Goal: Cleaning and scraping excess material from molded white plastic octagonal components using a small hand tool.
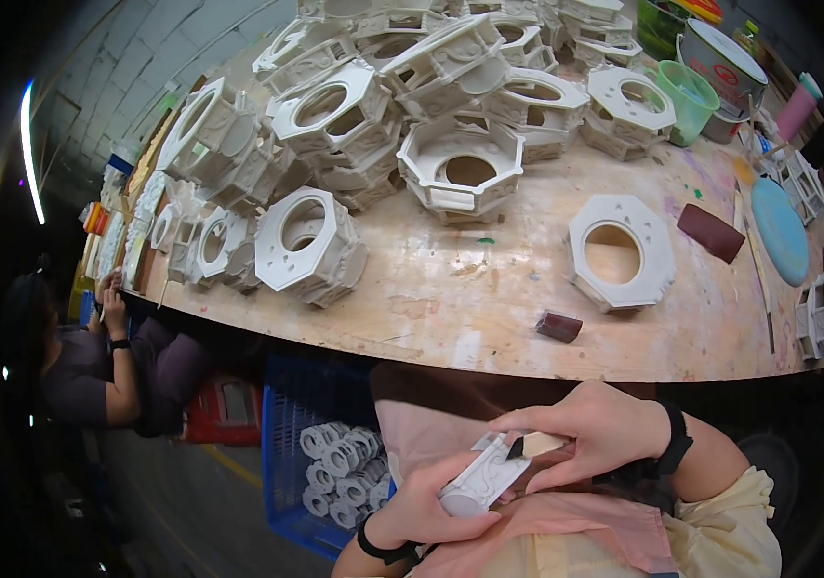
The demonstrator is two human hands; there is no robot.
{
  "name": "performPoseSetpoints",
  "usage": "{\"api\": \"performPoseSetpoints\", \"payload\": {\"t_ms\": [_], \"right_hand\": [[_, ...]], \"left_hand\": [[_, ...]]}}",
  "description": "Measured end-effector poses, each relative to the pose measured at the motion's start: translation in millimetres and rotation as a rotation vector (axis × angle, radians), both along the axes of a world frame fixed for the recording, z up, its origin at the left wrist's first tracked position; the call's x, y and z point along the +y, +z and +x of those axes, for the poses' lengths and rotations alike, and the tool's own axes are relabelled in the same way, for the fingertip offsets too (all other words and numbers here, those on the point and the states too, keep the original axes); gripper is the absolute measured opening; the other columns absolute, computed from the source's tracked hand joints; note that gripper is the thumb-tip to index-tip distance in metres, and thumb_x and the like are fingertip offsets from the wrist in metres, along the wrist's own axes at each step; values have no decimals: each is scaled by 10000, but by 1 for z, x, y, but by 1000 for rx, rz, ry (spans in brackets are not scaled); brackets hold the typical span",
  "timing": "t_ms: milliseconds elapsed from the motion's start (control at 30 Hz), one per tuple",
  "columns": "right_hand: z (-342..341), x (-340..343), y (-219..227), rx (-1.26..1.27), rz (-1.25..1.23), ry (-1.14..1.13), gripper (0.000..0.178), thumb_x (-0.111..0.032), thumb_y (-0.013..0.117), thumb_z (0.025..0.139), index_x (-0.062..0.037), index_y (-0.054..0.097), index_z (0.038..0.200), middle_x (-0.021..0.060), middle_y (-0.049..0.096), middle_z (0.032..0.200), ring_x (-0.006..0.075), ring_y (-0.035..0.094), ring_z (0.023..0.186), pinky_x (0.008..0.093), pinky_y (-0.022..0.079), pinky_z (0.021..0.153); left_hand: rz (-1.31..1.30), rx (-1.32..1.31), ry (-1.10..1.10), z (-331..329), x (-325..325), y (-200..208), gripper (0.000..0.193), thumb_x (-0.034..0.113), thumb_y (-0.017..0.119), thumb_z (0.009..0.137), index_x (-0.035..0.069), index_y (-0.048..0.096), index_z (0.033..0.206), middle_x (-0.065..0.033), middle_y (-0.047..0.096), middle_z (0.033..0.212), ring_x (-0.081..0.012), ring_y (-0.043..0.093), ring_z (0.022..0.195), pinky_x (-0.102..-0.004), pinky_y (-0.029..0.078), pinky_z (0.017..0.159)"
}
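White, carved and small, the piece (pixel 485 480) is gripped in the left hand (pixel 425 507) just off the near edge of the desk (pixel 499 284), seemingly steadied for the dark-tipped tool (pixel 541 444) pinched in the right hand (pixel 616 424).

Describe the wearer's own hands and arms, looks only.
Left hand: ungloved, black wristband. Right hand: ungloved too, with a similar black band; above it, a loose pale-yellow sleeve with a ruffled edge, forearm uncovered below it.
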State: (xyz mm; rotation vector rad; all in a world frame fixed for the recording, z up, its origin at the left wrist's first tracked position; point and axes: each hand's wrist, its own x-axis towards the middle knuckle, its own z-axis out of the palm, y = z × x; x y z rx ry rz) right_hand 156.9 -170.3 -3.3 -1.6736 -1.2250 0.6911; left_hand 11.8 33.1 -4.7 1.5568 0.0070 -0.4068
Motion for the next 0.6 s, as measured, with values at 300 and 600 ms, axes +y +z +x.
{"api": "performPoseSetpoints", "payload": {"t_ms": [300,600], "right_hand": [[-5,11,6,114,-28,-29,375,-302,766,708,-83,658,993,107,621,663,248,606,549,296,477,513],[-26,27,-11,55,-191,-101,602,-360,743,735,-95,502,1219,114,629,669,287,623,579,311,479,523]], "left_hand": [[-311,9,62,-3,19,-16,571,24,737,703,-67,493,1211,-111,651,1022,-163,630,912,-286,483,842],[-582,132,465,-54,60,-66,642,242,748,716,-113,468,1171,-201,654,910,-279,676,753,-397,559,718]]}}
